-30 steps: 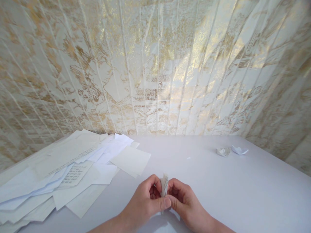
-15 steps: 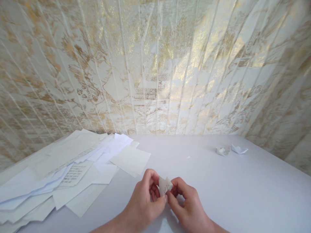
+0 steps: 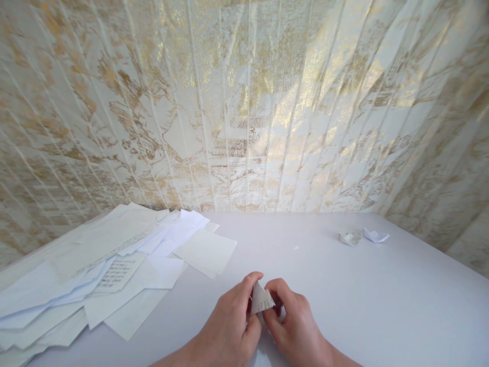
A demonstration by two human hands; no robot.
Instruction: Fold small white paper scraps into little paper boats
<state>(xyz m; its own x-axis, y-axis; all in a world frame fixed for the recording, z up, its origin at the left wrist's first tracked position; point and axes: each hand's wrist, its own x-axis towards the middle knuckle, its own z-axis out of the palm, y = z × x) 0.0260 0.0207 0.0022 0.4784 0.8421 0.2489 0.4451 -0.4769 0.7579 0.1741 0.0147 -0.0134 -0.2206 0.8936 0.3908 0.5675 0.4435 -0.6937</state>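
Observation:
A small folded piece of paper (image 3: pixel 262 299) with printed lines near its lower edge is held up between my two hands, its point upward. My left hand (image 3: pixel 234 318) is closed on its left side, index finger at the top and thumb below. On the right side my right hand (image 3: pixel 293 317) pinches the paper between thumb and curled index finger. The other fingers of both hands are mostly hidden.
Loose paper sheets (image 3: pixel 126 275), some printed, lie overlapping on the left of the white table (image 3: pixel 382 306). Two small folded paper boats, one printed (image 3: pixel 350 238) and one plain white (image 3: pixel 376 235), stand at the back right. A tiny paper scrap (image 3: pixel 296 247) lies mid-table. Behind rises a patterned wall (image 3: pixel 244 112).
The folded paper has turned in my fingers, so its printed edge now runs along the bottom. My left index finger has shifted up and over toward the paper's tip.

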